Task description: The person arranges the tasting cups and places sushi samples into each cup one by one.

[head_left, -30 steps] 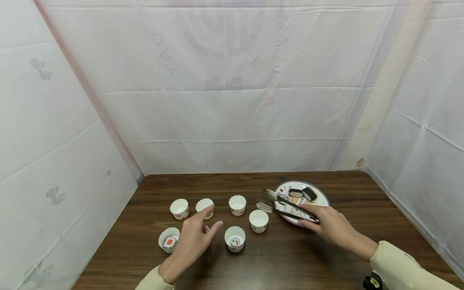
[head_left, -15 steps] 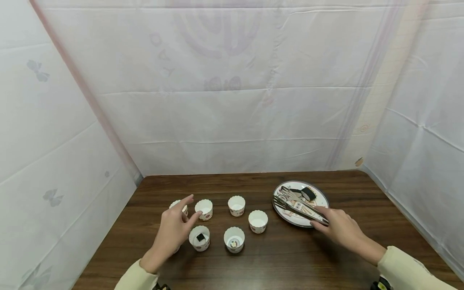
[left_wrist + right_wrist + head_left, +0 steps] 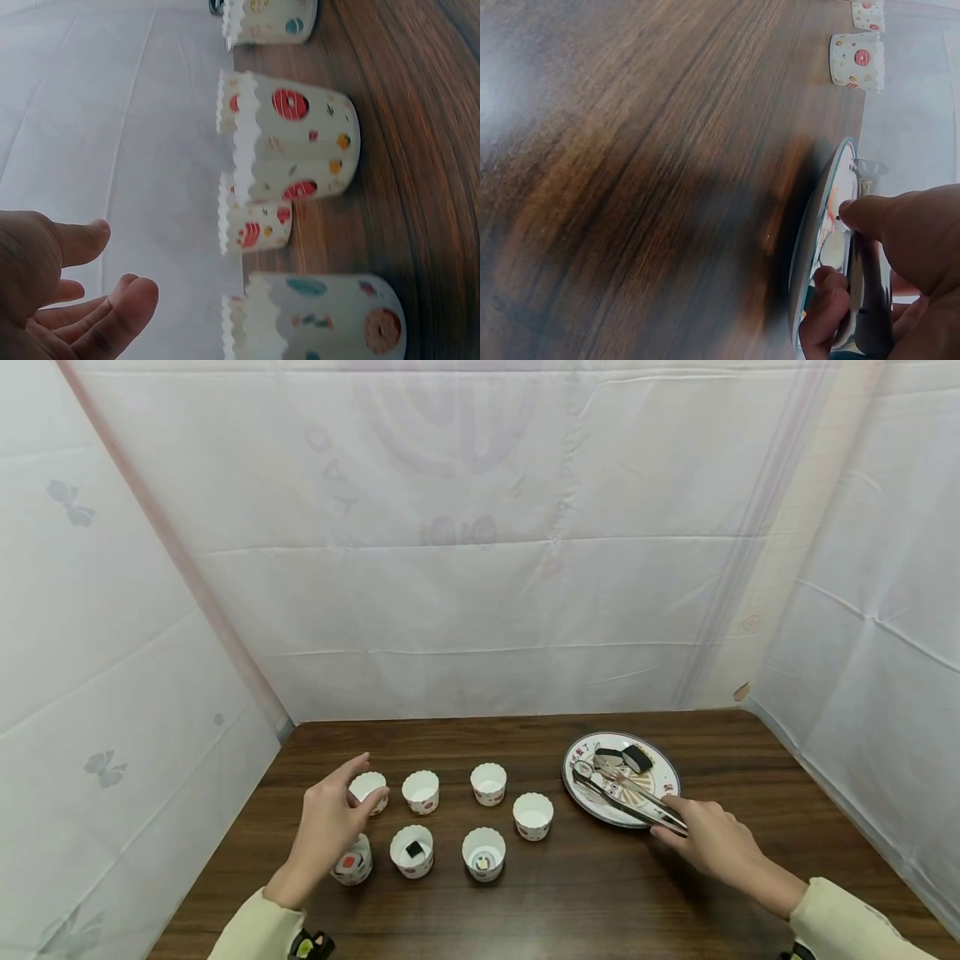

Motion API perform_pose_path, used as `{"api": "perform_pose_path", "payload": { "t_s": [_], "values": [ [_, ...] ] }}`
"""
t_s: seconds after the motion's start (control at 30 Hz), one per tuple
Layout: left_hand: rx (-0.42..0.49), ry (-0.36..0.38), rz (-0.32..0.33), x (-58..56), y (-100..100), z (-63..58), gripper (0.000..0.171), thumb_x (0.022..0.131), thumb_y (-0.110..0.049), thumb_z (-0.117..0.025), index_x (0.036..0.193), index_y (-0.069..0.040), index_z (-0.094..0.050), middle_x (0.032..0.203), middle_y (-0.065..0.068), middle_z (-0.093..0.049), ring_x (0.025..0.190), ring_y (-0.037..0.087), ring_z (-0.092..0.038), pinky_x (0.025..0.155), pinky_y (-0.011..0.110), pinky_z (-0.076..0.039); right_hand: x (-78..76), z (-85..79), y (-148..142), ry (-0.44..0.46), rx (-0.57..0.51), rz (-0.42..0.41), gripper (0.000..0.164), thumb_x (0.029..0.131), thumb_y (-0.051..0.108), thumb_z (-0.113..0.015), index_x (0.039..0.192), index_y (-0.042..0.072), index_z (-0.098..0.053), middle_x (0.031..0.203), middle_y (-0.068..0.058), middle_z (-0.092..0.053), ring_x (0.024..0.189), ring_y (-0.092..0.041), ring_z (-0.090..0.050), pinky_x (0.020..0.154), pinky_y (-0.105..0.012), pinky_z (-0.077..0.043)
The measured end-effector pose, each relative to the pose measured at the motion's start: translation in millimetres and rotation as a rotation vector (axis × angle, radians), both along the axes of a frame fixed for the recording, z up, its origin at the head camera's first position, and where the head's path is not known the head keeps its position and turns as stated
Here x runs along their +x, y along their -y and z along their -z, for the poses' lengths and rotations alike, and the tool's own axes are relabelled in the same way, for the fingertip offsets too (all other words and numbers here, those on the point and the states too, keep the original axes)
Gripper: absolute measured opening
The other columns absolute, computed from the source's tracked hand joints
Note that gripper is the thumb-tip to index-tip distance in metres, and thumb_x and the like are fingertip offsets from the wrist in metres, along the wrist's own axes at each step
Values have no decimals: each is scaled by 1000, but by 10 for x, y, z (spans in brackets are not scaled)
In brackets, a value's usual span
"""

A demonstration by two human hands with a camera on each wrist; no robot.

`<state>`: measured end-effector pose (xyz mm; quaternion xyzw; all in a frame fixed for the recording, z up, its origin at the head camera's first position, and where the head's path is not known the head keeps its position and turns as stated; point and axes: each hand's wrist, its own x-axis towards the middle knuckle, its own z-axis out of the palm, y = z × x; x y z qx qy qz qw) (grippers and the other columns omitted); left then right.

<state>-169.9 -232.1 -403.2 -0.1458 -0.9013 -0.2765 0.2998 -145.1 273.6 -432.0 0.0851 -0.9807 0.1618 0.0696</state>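
Observation:
In the head view my right hand pinches a pair of metal tongs by its handle end, its arms spread over a patterned plate. Two black-wrapped sushi pieces lie near the plate's back: a dark one and a paler one. One tong tip lies near the paler piece; whether the tips touch anything is unclear. My left hand hovers at the left, thumb and fingers apart, holding nothing. Below it a paper baking cup contains a red-and-white piece. Beside that, another cup contains a black piece.
A third front cup has a small pale piece inside. Further cups stand behind: a left one, a second, a third, and one nearer the plate. White cloth hangs round the brown table.
My left hand has drawn left, uncovering the cup with the black piece. The tongs have swung from the plate's left edge to over the plate, and my right hand has shifted slightly right.

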Motion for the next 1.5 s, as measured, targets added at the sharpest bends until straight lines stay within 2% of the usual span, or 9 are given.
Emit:
{"api": "perform_pose_path", "payload": {
  "t_s": [0.13,0.43,0.6,0.8,0.93,1.1,1.2,1.4,1.5],
  "values": [
    [-4,5,-5,-18,84,25,56,82,-6,-87,132,6,-63,113,20,-73,50,-3,-46,44,23,-40,21,7,-23,-8,14,7,50,90,33,-79,129,3,-68,109,-24,-73,87,-43,-71,51,-54,-51],
    [-41,41,-26,-79,252,92,58,81,-6,-88,133,3,-63,117,20,-71,55,2,-55,47,23,-44,70,-6,-122,-4,22,54,52,90,35,-80,130,5,-68,111,-26,-72,82,-45,-69,48,-53,-48],
    [-62,86,-55,-121,343,128,59,83,-10,-87,135,3,-61,118,19,-71,54,3,-53,45,24,-42,102,-5,-194,23,16,79,51,90,36,-79,131,6,-66,95,-17,-72,69,-32,-65,45,-46,-42],
    [-59,152,-78,-142,418,165,59,85,-12,-85,137,2,-59,111,17,-71,51,5,-51,41,25,-39,148,18,-249,21,12,88,47,91,34,-78,128,7,-66,84,-10,-69,62,-27,-60,43,-43,-40],
    [-63,169,-85,-162,449,174,59,87,-13,-84,138,2,-59,110,17,-70,51,6,-50,41,26,-39,170,27,-282,27,6,91,46,92,32,-77,127,5,-66,85,-11,-69,61,-25,-59,42,-42,-39],
    [-70,189,-101,-172,484,180,56,88,-15,-83,137,2,-60,120,23,-68,52,8,-51,41,26,-39,192,14,-332,35,2,94,40,94,31,-76,126,7,-69,90,-16,-72,61,-27,-61,41,-43,-40],
    [-73,214,-103,-171,502,186,56,89,-17,-82,138,2,-60,127,26,-65,53,9,-52,41,27,-39,195,-8,-373,46,3,100,39,95,30,-75,127,9,-69,88,-15,-71,58,-24,-57,40,-41,-38],
    [-94,267,-106,-177,533,201,62,88,-18,-83,140,3,-57,129,28,-63,56,10,-51,42,28,-38,176,-19,-459,45,9,100,41,95,32,-75,128,9,-70,98,-21,-73,61,-24,-59,41,-41,-38],
    [-108,300,-112,-188,545,212,66,88,-21,-83,142,4,-55,131,30,-62,54,15,-47,42,31,-37,176,-12,-482,25,13,91,40,94,33,-76,127,10,-71,98,-21,-73,62,-24,-60,41,-40,-38]
  ]
}}
